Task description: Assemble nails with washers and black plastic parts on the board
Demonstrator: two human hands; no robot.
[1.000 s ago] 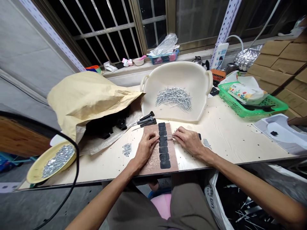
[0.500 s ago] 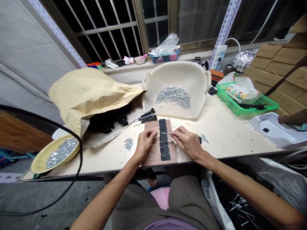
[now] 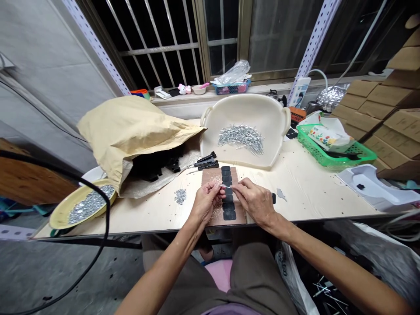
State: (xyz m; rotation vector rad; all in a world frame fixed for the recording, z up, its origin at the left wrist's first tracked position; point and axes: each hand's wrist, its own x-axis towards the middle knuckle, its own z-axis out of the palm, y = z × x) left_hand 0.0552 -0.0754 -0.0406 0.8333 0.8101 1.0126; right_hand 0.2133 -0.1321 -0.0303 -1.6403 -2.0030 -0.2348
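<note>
your left hand (image 3: 206, 202), right hand (image 3: 254, 201): fingers closed, pinching thin metal pin (image 3: 225, 187) between them, over row of black pieces (image 3: 229, 215) on brown board (image 3: 210, 175), worktop (image 3: 311, 197) front edge. step looks like pin fitting; calls for fine alignment.

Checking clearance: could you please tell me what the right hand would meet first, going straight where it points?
Most likely the left hand, just past the metal pin between them; depth is unclear.

Left hand (image 3: 205, 202) and right hand (image 3: 254, 200) pinch 1 thin pin (image 3: 225, 187) between fingertips, right over the black pads (image 3: 229, 215) on the board (image 3: 209, 177). Nails (image 3: 241, 139) lie heaped in the tray (image 3: 243, 109) behind.
</note>
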